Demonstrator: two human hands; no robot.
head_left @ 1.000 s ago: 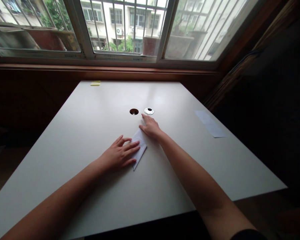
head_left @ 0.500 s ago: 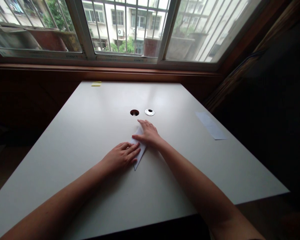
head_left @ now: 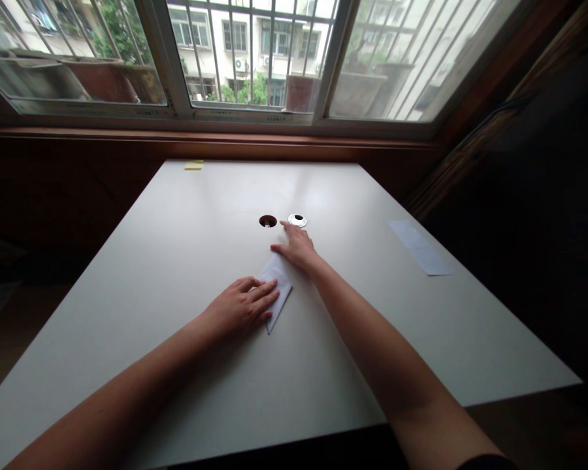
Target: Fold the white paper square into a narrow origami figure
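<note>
A folded sheet of white paper (head_left: 283, 288) lies on the white table (head_left: 176, 241), with one sharp point toward me. My left hand (head_left: 245, 301) rests flat on its left part, fingers stretched across it, pressing it to the tabletop and hiding that side. My right hand (head_left: 298, 247) is at the paper's far end, thumb and forefinger spread apart, holding nothing. Its thumb is near the far tip of the paper; whether it touches I cannot tell.
Beyond my right hand are a round hole (head_left: 268, 221) in the tabletop and a silver ring cover (head_left: 297, 220). A paper strip (head_left: 420, 248) lies near the right edge. A yellow sticky note (head_left: 194, 165) is at the far left corner. Behind stands a barred window (head_left: 255, 59).
My right hand has slid away from me along the paper to its far end, uncovering more of it. My left hand stays on the paper. The view has shifted slightly.
</note>
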